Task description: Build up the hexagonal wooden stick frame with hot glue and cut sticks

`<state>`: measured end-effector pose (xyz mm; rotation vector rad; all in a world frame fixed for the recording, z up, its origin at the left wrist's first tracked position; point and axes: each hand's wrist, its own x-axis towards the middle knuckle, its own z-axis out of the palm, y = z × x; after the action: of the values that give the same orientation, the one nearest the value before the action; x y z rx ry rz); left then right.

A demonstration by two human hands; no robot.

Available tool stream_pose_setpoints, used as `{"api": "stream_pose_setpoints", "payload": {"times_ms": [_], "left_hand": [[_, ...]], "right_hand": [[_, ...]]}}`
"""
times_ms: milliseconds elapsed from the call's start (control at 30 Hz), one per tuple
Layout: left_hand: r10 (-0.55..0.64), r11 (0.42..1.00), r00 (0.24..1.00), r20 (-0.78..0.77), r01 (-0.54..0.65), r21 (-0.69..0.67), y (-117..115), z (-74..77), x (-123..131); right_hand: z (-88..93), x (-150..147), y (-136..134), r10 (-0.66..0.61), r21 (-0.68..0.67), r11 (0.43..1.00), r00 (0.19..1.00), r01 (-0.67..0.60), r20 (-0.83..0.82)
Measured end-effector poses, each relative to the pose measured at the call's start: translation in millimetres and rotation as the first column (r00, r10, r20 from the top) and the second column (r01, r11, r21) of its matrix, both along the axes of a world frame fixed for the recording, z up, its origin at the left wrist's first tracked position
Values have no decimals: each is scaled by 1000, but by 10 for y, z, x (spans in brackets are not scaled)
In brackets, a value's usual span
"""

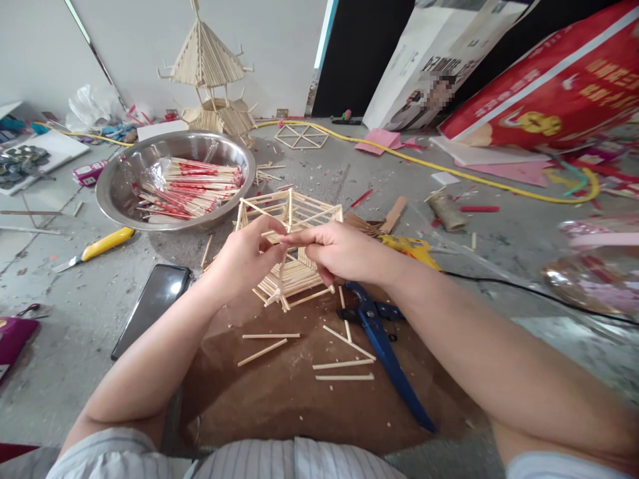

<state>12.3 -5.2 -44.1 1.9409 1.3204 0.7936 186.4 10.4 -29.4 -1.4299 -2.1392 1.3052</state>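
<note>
A six-sided frame of thin wooden sticks (299, 285) stands on the brown board in front of me. Over its near side, my left hand (248, 256) pinches with thumb and forefinger at the top of a near upright stick. My right hand (344, 251) meets it there, its forefinger stretched against the left fingertips and the thumb tucked below; the exact contact is hidden by the fingers. Several cut sticks (343, 364) lie loose nearer to me. Right of the frame rests a blue-handled cutter (384, 346), below my right forearm.
A steel bowl (107, 193) holds packs of sticks. Nearby are a yellow utility knife (107, 245), a phone (152, 309) and a yellow glue gun (412, 249). Behind stand a stick pagoda (210, 60), a yellow cable (424, 163), a twine spool (448, 209) and a red bag (549, 80).
</note>
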Motion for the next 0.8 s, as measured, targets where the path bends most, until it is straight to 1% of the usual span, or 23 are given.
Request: {"api": "stream_pose_setpoints", "payload": {"times_ms": [67,200,333,400,467,567,800], "left_hand": [[-57,998,998,-5,57,-4,-3,24,-39],[-119,993,993,-8,119,-6,11,83,-110],[-277,960,956,-97,272,-58,41,136,-152],[-332,943,933,-138,322,-88,55,145,-164],[-347,936,926,-148,334,-109,65,141,-170],[-335,939,929,-159,316,-134,72,119,-173],[-314,945,933,-174,289,-151,65,100,-168]], "right_hand": [[-22,6,11,-15,-7,1000,1000,15,1],[-33,13,18,-23,9,1000,1000,23,0],[6,3,2,-18,9,1000,1000,18,25],[34,-9,-11,-30,9,1000,999,30,39],[55,-19,-21,-36,16,999,998,36,43],[57,-23,-22,-27,18,999,999,27,44],[-34,16,18,13,10,1000,996,-13,92]]}}
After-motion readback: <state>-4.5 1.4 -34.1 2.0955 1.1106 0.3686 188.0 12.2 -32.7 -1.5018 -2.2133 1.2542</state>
